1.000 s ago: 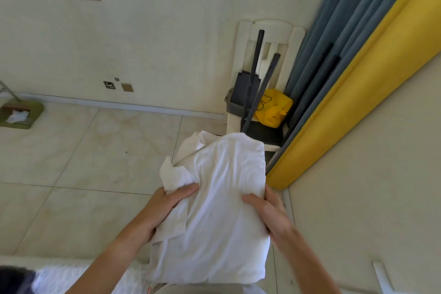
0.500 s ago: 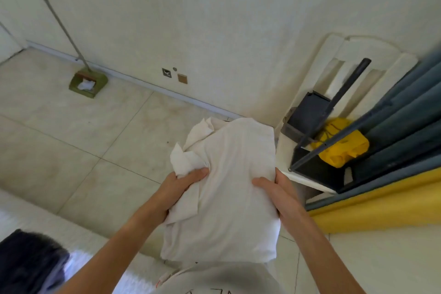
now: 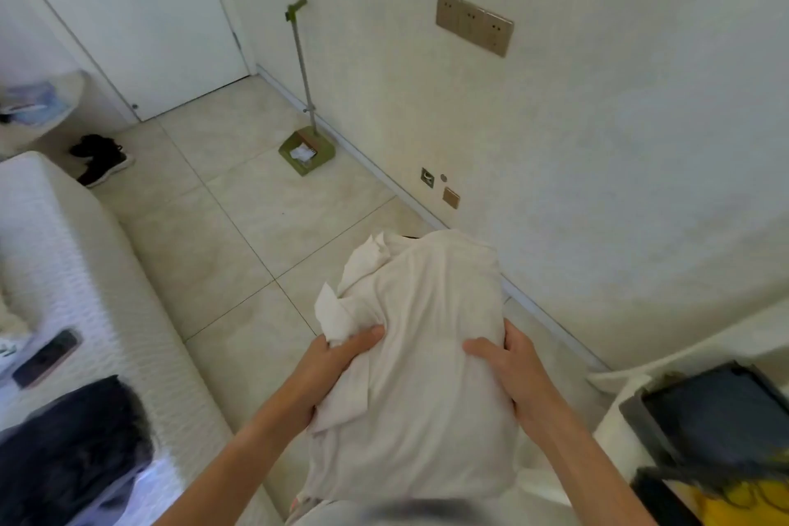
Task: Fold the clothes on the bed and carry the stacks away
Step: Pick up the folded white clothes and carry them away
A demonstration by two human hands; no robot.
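A stack of folded white clothes (image 3: 420,376) is carried in front of me above the tiled floor. My left hand (image 3: 337,359) grips its left side, thumb on top of the cloth. My right hand (image 3: 510,367) grips the right side the same way; its fingers are hidden under the stack. The bed (image 3: 64,269) with a white textured cover lies at the left. On its near corner sits a dark garment (image 3: 72,448).
A phone (image 3: 47,357) lies on the bed. A green dustpan (image 3: 305,152) with a long handle stands by the wall. A black shoe (image 3: 100,158) is on the floor near a white door (image 3: 141,13). A chair (image 3: 704,410) with dark and yellow items is at the right.
The view has swung left: the chair and curtain slid to the right edge, while the bed, door and shoe came into view. Both hands keep the same hold on the stack.
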